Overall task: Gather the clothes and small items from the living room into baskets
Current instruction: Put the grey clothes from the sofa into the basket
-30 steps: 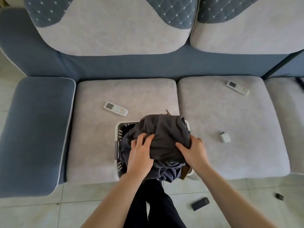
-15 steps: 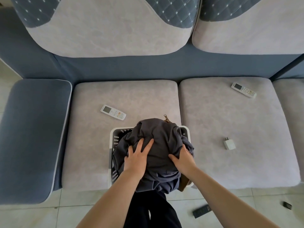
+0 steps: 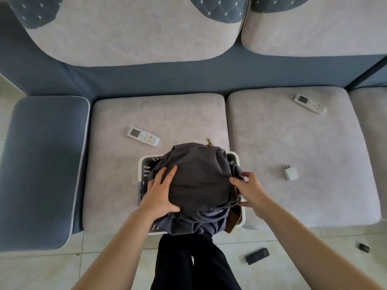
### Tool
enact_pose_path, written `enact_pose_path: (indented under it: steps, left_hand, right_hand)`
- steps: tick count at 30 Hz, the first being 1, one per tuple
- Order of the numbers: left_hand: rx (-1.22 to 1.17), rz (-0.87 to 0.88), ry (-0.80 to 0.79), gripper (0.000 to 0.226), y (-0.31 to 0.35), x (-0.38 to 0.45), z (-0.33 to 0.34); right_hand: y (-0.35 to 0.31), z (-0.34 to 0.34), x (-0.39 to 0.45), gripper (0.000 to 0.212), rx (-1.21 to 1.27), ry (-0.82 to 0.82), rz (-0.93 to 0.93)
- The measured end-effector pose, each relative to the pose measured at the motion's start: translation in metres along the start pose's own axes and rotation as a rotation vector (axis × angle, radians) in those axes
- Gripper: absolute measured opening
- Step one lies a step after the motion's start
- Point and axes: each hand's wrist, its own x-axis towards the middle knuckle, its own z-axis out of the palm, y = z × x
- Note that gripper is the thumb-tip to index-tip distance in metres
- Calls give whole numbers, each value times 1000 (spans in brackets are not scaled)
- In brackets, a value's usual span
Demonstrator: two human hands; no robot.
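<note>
Clothes [image 3: 199, 181] heaped in basket [image 3: 144, 164], apparently pressed between both hands' fingers [image 3: 165, 176].

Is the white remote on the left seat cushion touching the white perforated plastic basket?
Apart. The head view shows bare cushion between white remote and basket.

basket [image 3: 141, 164]: white plastic, smooth, walls punched with little slots
clothes [image 3: 199, 181]: dark grey cloth, matt, soft and creased
brown cloth [image 3: 234, 218]: tan fabric at the basket's near right corner, matt
zip pull [image 3: 208, 141]: looks like metal, brassy, slight shine
seat cushions [image 3: 159, 114]: pale grey fabric, kinda suede-like nap, matt
armrest [image 3: 41, 164]: blue-grey cloth, matt, fine weave
remotes [image 3: 143, 136]: white plastic, smooth, small glossy screen
charger [image 3: 291, 173]: white plastic, smooth, metal prongs
floor [image 3: 41, 268]: pale tiles, smooth, faint sheen
black item [image 3: 257, 255]: on the floor, dark, ribbed top, material hard to tell
</note>
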Motion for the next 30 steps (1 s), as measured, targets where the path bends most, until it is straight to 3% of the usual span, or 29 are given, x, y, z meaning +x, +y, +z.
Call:
enact_pose_path:
  steps: [2, 4, 6, 8, 10, 12, 16, 18, 22, 27, 30]
  left_hand:
    - [-111, -10, 4, 127, -8, -6, -6]
    - [-373, -68, 6, 113, -16, -11, -13]
    - [-809, -206, 69, 73, -21, -14, -17]
    - [-1020, -390, 257, 36, -29, -9, -16]
    - [-1031, -541, 446, 22, -44, -1, -7]
    - [-1040, -633, 505, 22, -54, 7, 2]
    - [-997, -740, 511, 26, -66, 21, 22]
    - [-976, -753, 482, 18, -70, 24, 27]
    - [-923, -733, 413, 23, -75, 27, 37]
    - [-908, -717, 434, 13, -74, 26, 40]
    - [-977, -739, 383, 12, -81, 29, 41]
  right_hand:
    - [3, -16, 2, 41, 16, 70, 13]
    - [8, -29, 9, 38, 49, 128, 11]
    - [12, -36, 17, 33, 98, 166, 15]
    - [12, -39, 24, 20, 115, 180, 50]
    - [13, -37, 33, 15, 121, 171, 102]
    - [13, -33, 43, 16, 115, 146, 134]
    - [18, -23, 62, 14, 0, 80, 164]
    - [22, -18, 67, 13, -4, 76, 163]
    - [31, -8, 74, 12, -4, 9, 135]
    - [38, -3, 79, 23, 22, 57, 71]
    - [38, -1, 75, 15, 67, 48, 76]
